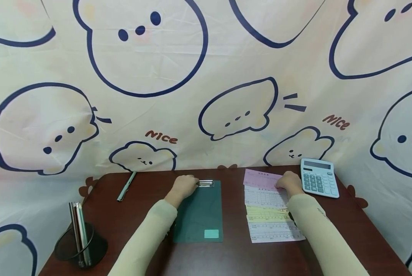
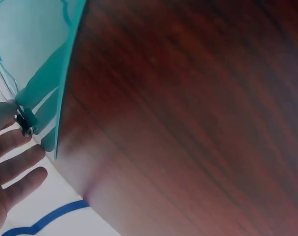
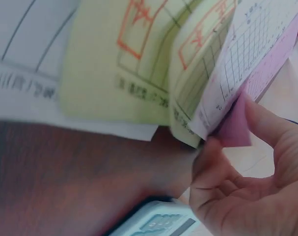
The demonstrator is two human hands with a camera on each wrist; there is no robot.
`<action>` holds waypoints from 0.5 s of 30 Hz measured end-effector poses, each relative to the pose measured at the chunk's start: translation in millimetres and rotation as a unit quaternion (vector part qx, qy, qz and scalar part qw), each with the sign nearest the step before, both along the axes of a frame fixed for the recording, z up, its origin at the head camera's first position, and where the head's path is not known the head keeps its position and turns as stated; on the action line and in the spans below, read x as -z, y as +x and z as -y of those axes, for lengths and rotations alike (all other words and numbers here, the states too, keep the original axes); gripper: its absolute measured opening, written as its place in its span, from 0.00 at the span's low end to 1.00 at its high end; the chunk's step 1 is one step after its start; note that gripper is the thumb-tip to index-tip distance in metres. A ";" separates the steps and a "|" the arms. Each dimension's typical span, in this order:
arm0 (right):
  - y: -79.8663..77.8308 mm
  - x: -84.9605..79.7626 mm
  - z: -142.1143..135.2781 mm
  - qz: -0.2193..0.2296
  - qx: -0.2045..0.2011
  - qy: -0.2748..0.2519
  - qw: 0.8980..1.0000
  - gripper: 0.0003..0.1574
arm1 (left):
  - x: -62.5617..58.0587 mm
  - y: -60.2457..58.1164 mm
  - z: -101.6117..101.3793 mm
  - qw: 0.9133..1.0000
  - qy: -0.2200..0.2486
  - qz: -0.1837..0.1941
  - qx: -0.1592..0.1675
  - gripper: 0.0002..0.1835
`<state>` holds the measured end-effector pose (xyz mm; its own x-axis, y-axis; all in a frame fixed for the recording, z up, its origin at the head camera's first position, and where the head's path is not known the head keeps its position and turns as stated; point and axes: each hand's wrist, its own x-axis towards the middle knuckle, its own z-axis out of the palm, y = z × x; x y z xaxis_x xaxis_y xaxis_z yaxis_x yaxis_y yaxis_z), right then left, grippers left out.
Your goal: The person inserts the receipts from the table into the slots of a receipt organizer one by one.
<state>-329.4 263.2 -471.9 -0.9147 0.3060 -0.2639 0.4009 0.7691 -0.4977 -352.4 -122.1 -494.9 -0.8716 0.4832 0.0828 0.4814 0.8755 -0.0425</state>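
Note:
A dark green clipboard [image 1: 199,214] lies on the table with its metal clip [image 1: 206,183] at the far end. My left hand [image 1: 186,186] holds the clip's left side; in the left wrist view the thumb and forefinger meet at the clip while the other fingers stretch beside the board's edge. To the right, a pink form sheet [image 1: 261,178] tops a staggered row of white and yellow forms [image 1: 266,214]. My right hand [image 1: 290,184] pinches the pink sheet's right edge between thumb and fingers, and in the right wrist view that corner bends up.
A light blue calculator [image 1: 319,178] sits just right of my right hand. At the left are a pen [image 1: 126,186] and a black mesh holder [image 1: 97,245] with several pens or pencils. A patterned cloth [image 1: 192,115] hangs behind the table.

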 end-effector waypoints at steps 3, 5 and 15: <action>-1.8 4.1 -2.5 -0.008 0.012 -0.004 1.000 0.22 | 2.5 -0.7 -4.6 1.000 -0.003 -0.006 0.014 0.06; -4.0 4.6 -4.1 -0.031 0.018 -0.004 0.999 0.29 | 3.5 -2.0 -7.2 1.000 -0.003 -0.011 0.019 0.06; -14.3 -38.0 0.9 -0.209 -0.028 -0.018 0.977 0.25 | 0.2 -9.6 -15.9 1.000 -0.023 0.003 0.014 0.09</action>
<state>-343.7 262.3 -433.9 -0.9601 0.2494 0.1268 0.1143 0.7632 -0.6360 -361.9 -106.3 -495.2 -0.8582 0.5104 0.0548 0.5059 0.8590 -0.0784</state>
